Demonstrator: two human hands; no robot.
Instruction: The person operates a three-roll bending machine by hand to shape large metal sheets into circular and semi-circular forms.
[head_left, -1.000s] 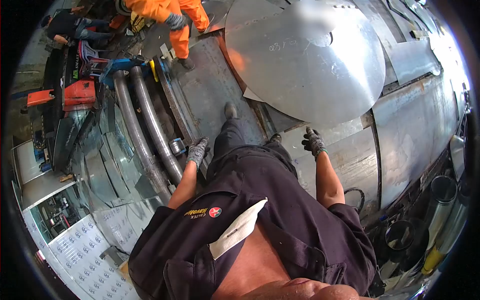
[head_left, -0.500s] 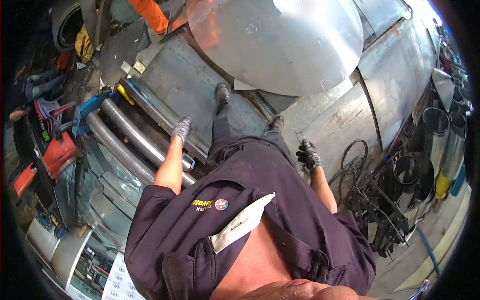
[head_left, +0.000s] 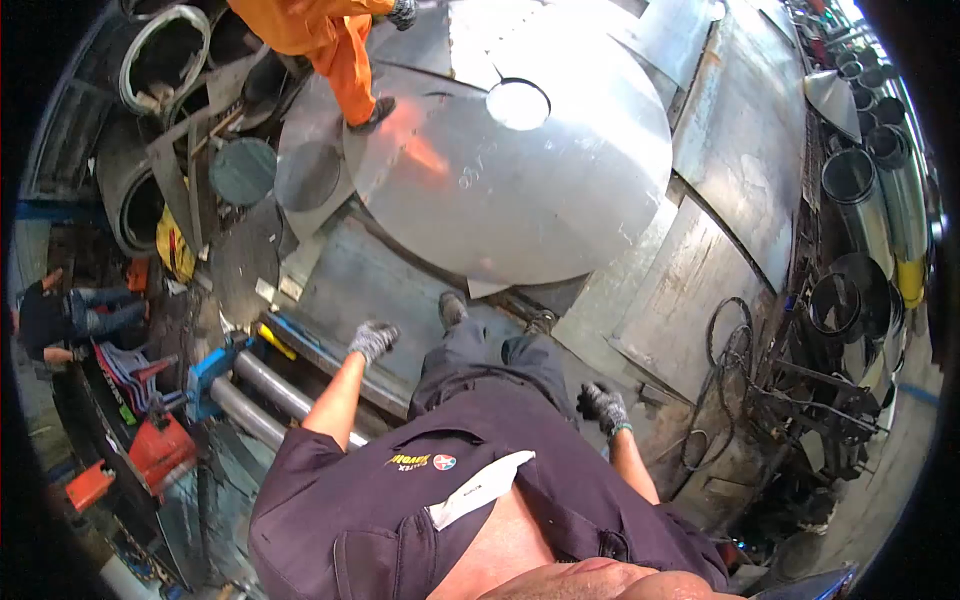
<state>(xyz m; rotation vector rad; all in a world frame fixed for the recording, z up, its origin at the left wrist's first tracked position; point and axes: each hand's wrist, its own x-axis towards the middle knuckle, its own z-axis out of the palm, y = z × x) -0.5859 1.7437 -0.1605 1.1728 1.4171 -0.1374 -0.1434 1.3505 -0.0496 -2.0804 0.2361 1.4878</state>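
Note:
My left hand, in a grey knit glove, hangs over the edge of a flat metal plate. Its fingers are loosely bent and apart, with nothing visible in them. Beside my right thigh is my right hand, in a grey glove with dark fingers. Those fingers are spread and slightly curled, and I see nothing held. Ahead of my boots lies a large round sheet-metal disc with a round hole, a slit and handwritten marks. Neither hand touches it.
A person in orange workwear stands at the disc's far left edge. Another person is at far left. Metal rollers lie left of me; a coiled cable and metal tubes are on the right. Overlapping sheets cover the floor.
My view has tilted up, showing more of the disc, its hole and the person in orange. My left hand has turned inward; my right hand has drawn closer to my thigh.

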